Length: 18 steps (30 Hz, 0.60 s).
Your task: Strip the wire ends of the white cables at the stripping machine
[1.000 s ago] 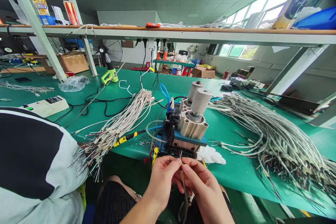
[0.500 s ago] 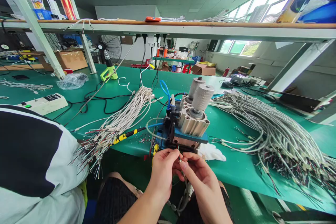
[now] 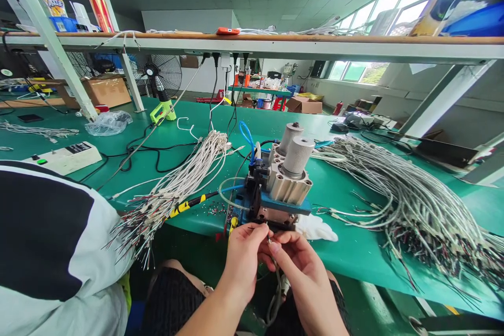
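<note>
My left hand (image 3: 243,254) and my right hand (image 3: 301,268) are close together at the front of a small pneumatic press (image 3: 289,189). Both pinch a thin grey cable (image 3: 274,302), whose stripped wire end points up at the press's lower front edge. My fingertips hide most of that end, so I cannot tell how far in it sits. Below my hands the rest of the cable hangs in a loop over my lap. Two knurled metal knobs (image 3: 298,156) top the press cylinders, and the front one is seated low on its cylinder.
A bundle of white cables (image 3: 189,168) lies to the left, a larger heap of grey cables (image 3: 409,194) to the right. Another person's sleeve (image 3: 98,236) is close on my left. White cloth (image 3: 318,227) lies beside the press. A shelf beam (image 3: 275,47) crosses above.
The press's front knob has dropped, and the shaft beneath it no longer shows. The hanging cable loop has shifted slightly. My hands keep the same pinch at the same spot.
</note>
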Each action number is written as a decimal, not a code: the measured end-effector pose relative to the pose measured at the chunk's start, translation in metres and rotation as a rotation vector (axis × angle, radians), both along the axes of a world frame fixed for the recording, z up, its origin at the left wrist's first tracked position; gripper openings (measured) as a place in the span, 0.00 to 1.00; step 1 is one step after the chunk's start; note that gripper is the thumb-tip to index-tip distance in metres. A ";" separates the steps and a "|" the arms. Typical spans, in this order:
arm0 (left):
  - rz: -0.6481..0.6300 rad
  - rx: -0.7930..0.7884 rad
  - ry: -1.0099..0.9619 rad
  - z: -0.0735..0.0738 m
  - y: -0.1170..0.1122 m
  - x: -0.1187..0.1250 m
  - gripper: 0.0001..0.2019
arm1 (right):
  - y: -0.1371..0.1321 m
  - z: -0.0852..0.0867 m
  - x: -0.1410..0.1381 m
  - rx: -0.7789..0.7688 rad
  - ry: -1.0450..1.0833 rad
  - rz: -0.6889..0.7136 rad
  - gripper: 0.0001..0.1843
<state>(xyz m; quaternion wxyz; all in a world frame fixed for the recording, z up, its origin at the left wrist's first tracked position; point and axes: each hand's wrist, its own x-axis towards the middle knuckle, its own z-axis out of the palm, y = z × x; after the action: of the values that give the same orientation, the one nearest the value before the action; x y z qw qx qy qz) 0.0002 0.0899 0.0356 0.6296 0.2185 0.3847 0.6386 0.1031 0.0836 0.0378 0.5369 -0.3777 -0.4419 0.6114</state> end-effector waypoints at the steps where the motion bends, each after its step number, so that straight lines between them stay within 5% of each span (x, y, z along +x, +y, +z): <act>1: -0.001 0.002 0.002 0.001 0.000 0.000 0.16 | 0.000 0.000 0.000 0.003 -0.005 0.001 0.18; 9: -0.008 -0.003 0.049 0.001 -0.007 0.000 0.16 | -0.011 -0.013 0.010 -0.049 -0.041 0.067 0.18; 18: -0.085 0.038 0.293 -0.023 -0.040 -0.011 0.20 | -0.032 -0.051 0.022 -0.102 -0.121 0.136 0.16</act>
<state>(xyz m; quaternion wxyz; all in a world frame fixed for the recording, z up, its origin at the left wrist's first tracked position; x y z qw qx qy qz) -0.0113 0.0499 0.0122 0.5889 0.3374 0.4508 0.5797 0.1252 0.0513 -0.0129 0.4466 -0.4101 -0.4666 0.6440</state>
